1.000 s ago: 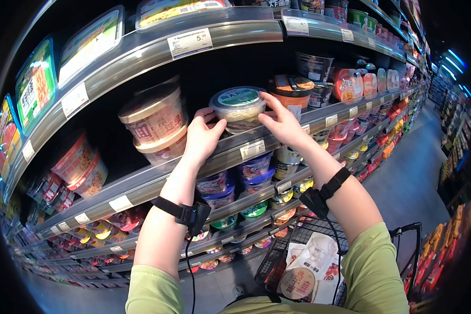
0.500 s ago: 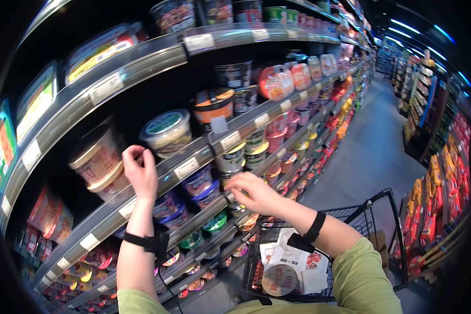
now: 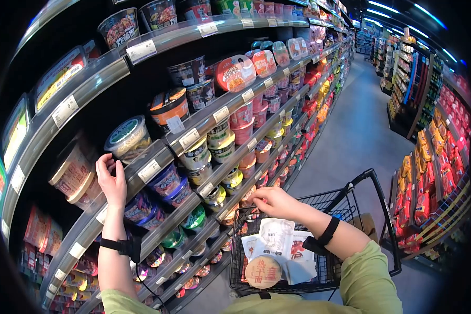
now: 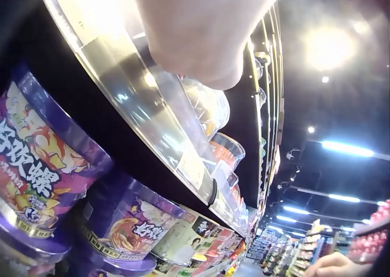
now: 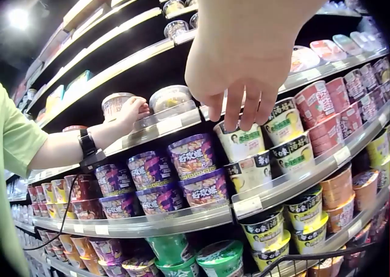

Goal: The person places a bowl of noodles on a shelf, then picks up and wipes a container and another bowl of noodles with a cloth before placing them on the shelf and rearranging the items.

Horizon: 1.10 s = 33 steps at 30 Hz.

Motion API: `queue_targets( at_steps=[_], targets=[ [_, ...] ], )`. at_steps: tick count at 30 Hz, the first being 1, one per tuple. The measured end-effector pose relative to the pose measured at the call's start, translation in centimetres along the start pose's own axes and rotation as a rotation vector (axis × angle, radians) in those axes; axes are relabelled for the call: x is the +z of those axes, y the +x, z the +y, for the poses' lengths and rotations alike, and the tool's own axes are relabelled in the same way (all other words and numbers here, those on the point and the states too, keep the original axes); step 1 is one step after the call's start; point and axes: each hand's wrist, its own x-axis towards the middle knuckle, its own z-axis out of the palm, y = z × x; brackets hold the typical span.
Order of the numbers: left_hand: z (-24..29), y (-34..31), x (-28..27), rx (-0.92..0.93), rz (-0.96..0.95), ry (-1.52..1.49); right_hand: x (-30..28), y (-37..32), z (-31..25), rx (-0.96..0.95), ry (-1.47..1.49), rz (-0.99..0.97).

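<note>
A clear plastic tub with a green-and-white lid label (image 3: 128,137) stands on the shelf ledge. Just in front of it, my left hand (image 3: 111,180) is at the shelf edge, fingers loosely bent and holding nothing. Out over the near end of the shopping cart (image 3: 295,201) is my right hand (image 3: 277,203), empty, its fingers hanging relaxed in the right wrist view. Inside the cart lie a round paper-lidded noodle bowl (image 3: 263,271) and several white packets (image 3: 276,235).
Stacked beige noodle tubs (image 3: 72,172) stand left of the clear tub, an orange-and-black bowl (image 3: 170,109) to its right. Purple noodle tubs (image 3: 167,180) fill the shelf below. The aisle floor (image 3: 350,141) runs ahead, with a rack of red packets (image 3: 429,183) on the right.
Both hands were round the clear tub and have let go; it stays on the shelf. My right hand has drawn back over the cart, and the head view has turned right, down the aisle.
</note>
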Motion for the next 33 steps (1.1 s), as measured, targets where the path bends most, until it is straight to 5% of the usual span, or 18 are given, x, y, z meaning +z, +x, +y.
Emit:
queue_targets(
  at_steps=[6,9,10,12,14,15,19,21,23,25,26,28,30,33],
  targets=[
    [6.0,-6.1,0.7,0.2,-0.023,0.123,-5.5,-3.5,3.3,0.001,-0.417,-0.033],
    [9.1,-16.2,1.8,-0.124,-0.632,-0.14,-10.8,-8.8,8.5,0.393,-0.721,-0.152],
    [8.3,-21.2,2.3,-0.024,-0.789,-0.117,-12.8,-11.0,8.9,0.56,-0.802,-0.214],
    [10.9,-27.4,1.7,-0.481,-1.376,-0.133,-16.8,-14.9,9.1,0.967,-0.874,-0.379],
    [7.0,-39.3,1.6,-0.506,-1.641,-0.173,-19.3,-18.7,7.2,1.235,-0.975,-0.413],
    [9.4,-38.9,1.4,-0.714,-1.725,-0.172,-20.4,-20.8,6.5,1.354,-0.913,-0.439],
    [9.2,-43.6,1.8,-0.587,-1.495,-0.121,-21.4,-30.1,6.6,1.624,-0.689,-0.478],
    [10.1,-43.0,2.0,-0.761,-1.487,-0.191,-20.3,-34.4,8.3,1.674,-0.59,-0.458],
    [10.6,-42.8,3.1,-0.67,-1.464,-0.15,-19.5,-36.7,9.1,1.428,-0.954,-0.432],
    [11.0,-42.8,4.1,-0.605,-1.442,-0.119,-20.6,-37.8,10.8,1.402,-1.006,-0.444],
    [12.8,-40.5,4.9,-0.781,-1.528,-0.154,-21.2,-38.0,11.2,1.367,-1.066,-0.464],
    [11.7,-42.0,6.8,-0.786,-1.469,-0.314,-22.4,-38.1,11.8,1.38,-1.063,-0.435],
    [13.2,-41.3,8.0,-0.63,-1.39,-0.18,-23.6,-38.9,13.3,1.373,-1.099,-0.407],
    [14.7,-39.6,10.7,-0.663,-1.42,-0.172,-24.8,-39.7,15.0,1.374,-1.123,-0.349]
  ],
)
